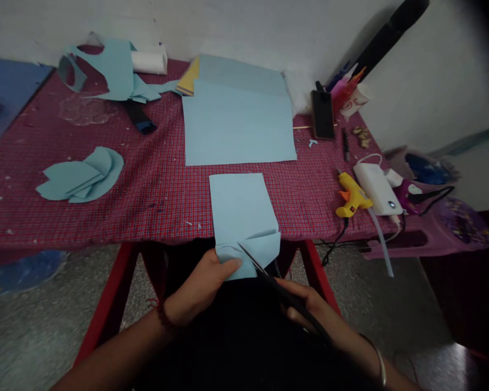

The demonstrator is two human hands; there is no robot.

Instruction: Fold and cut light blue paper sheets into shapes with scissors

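My left hand [206, 282] pinches the near left corner of a light blue sheet [242, 209], thumb on top. That sheet lies partly on the checked tablecloth and hangs over the table's front edge. In my right hand [309, 304] is a pair of scissors with black handles [289, 298]. Their blades reach into the sheet's near part, where a cut splits it and a flap on the right stands slightly raised. Just beyond lies a stack of larger light blue sheets [238, 122]. Cut petal-like pieces [83, 176] in the same blue are piled to the left.
At right are a yellow glue gun [352, 196], a white power box [377, 187] with cords, and a phone [323, 114]. Blue offcuts [118, 68] and a white roll [150, 61] lie at the back left. A pink stool [424, 239] stands beside the table.
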